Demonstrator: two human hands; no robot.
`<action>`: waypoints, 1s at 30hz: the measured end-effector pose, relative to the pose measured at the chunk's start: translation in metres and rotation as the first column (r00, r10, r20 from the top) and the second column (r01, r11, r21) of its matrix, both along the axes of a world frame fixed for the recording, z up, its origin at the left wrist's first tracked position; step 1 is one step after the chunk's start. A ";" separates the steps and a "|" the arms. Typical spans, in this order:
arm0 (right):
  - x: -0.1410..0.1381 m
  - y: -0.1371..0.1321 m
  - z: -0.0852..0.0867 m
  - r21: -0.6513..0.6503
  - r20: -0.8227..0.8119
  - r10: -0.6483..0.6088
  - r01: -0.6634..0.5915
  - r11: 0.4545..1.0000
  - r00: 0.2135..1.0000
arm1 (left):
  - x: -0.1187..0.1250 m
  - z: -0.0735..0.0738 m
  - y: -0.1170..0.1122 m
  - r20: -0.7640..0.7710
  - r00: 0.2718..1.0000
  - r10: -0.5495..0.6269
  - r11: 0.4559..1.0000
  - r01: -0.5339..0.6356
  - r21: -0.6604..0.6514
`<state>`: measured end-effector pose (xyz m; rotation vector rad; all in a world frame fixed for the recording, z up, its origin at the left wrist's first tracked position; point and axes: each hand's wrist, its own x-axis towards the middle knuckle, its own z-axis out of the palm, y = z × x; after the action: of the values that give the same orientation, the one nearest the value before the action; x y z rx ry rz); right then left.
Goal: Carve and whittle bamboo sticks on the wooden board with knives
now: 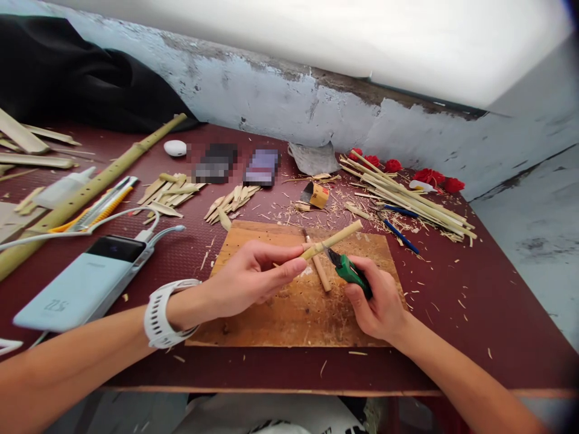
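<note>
My left hand [253,274], with a white watch on its wrist, is closed round one end of a thin bamboo stick [337,237] that slants up to the right. My right hand [377,298] grips a green-handled knife [350,271], its blade touching the stick from below near the middle. Both hands hover over a wooden board [253,325] littered with shavings. A second short bamboo piece [322,273] lies on the board between the hands.
A power bank [79,286] with cables lies at the left, beside a long bamboo pole [90,190] and a yellow cutter [102,208]. Bamboo slivers [226,205], a bundle of thin sticks [407,196], red flowers [429,176], blue pens [400,236] and a small yellow box [319,194] lie beyond the board.
</note>
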<state>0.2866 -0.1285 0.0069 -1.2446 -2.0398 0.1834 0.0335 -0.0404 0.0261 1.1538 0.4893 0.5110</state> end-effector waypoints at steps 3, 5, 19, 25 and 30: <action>0.000 0.000 0.001 -0.008 0.000 0.000 0.000 1.000 1.000 | -0.001 -0.003 0.002 0.074 0.995 -0.072 0.991 0.080 -0.111; 0.001 0.000 0.001 -0.012 -0.004 0.007 -0.007 1.000 1.000 | -0.002 -0.004 0.003 0.082 0.992 -0.095 0.981 0.107 -0.163; 0.003 0.000 0.003 0.021 -0.055 0.021 -0.020 1.000 0.998 | -0.002 0.010 0.004 0.041 0.999 0.034 0.999 -0.034 0.019; 0.001 0.001 0.005 0.043 -0.017 0.047 -0.046 0.998 0.999 | 0.000 0.007 -0.001 -0.017 1.000 0.021 0.997 -0.020 0.071; 0.000 0.002 0.007 0.045 -0.015 0.051 -0.050 0.998 0.999 | -0.001 0.006 -0.001 -0.009 0.999 0.031 0.995 -0.030 0.095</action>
<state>0.2863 -0.1267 0.0137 -1.1619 -2.0517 0.1706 0.0329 -0.0411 0.0320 1.2419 0.4965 0.5604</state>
